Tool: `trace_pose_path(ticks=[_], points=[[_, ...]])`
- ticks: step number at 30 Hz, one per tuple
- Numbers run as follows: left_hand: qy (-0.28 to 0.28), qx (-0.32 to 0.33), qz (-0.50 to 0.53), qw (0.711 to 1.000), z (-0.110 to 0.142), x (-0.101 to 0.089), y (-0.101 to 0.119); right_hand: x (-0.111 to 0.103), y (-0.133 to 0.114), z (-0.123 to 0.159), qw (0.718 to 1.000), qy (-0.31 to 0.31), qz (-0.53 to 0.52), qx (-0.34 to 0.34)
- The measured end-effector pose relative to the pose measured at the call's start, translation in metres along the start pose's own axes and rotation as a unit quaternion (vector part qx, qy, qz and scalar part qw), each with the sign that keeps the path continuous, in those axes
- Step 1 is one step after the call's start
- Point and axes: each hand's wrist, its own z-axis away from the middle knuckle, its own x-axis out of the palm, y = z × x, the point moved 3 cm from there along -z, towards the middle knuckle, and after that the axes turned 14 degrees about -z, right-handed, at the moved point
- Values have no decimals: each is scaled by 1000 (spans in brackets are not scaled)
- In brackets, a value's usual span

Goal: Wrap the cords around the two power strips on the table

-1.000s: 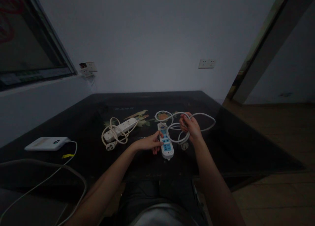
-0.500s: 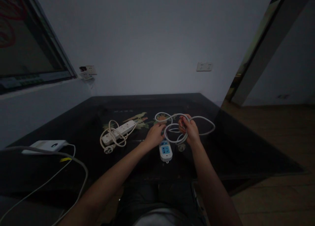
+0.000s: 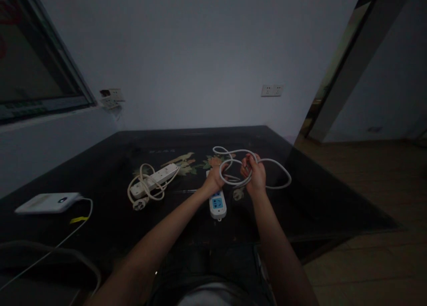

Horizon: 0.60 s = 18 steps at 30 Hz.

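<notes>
My right hand (image 3: 255, 172) is closed around loops of a white power cord (image 3: 278, 162), to the right of a power strip. My left hand (image 3: 215, 179) reaches over the white power strip (image 3: 217, 203) with blue sockets, and its fingers close on the left side of the cord loop. The strip lies lengthwise toward me on the black table, its middle partly covered by that hand. A plug (image 3: 238, 194) hangs or lies just below the loops; which of the two I cannot tell.
On the left of the black table (image 3: 320, 208) lies a second white power strip (image 3: 156, 180) with its cord wound around it. Farther left is a white power bank (image 3: 48, 203) with a thin cable (image 3: 71, 232). A wall socket (image 3: 271, 90) sits behind the table.
My left hand has come onto the left side of the cord loop, where before it was by the strip. The loops have drawn closer together. The whole view has shifted slightly.
</notes>
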Motion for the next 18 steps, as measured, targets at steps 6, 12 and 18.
trace_pose_path(ticks=[6, 12, 18], points=[[69, -112, 311, 941, 1, -19, -11, 2, 0, 1, 1000, -2, -1, -3], [96, -211, 402, 886, 19, -20, -30, 3, 4, 3, 999, -7, 22, 32], [81, -225, 353, 904, 35, -23, -54, 6, 9, 6, 995, -45, 59, 70]])
